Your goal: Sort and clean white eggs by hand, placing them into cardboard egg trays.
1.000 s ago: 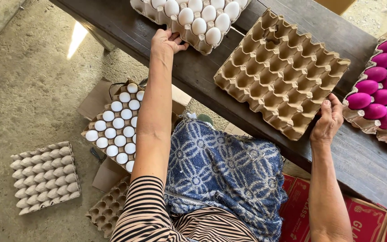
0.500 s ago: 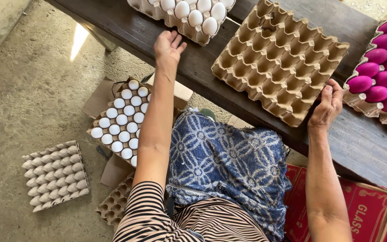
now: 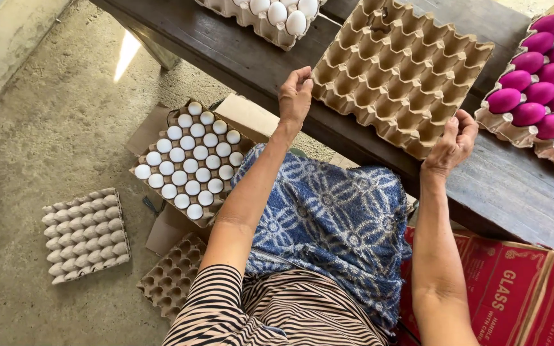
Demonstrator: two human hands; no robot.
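An empty brown cardboard egg tray [image 3: 399, 70] lies tilted on the dark wooden table [image 3: 226, 54] in front of me. My left hand [image 3: 295, 96] grips the tray's near left corner with its fingers curled. My right hand [image 3: 453, 141] holds the tray's near right corner, fingers over the edge. A tray of white eggs [image 3: 277, 13] sits at the table's far left, beyond my left hand. Another tray, of bright pink eggs [image 3: 537, 90], sits at the right, just past my right hand.
Below the table, a cardboard box holds a full tray of white eggs [image 3: 187, 160]. A grey stack of trays [image 3: 84, 234] and empty brown trays [image 3: 171, 275] lie on the concrete floor. Red cartons [image 3: 514, 288] stand at my right. A blue patterned cloth [image 3: 328, 218] covers my lap.
My left hand left the table beside the white-egg tray and moved right onto the empty tray's corner. The right hand closed on the tray's near right corner.
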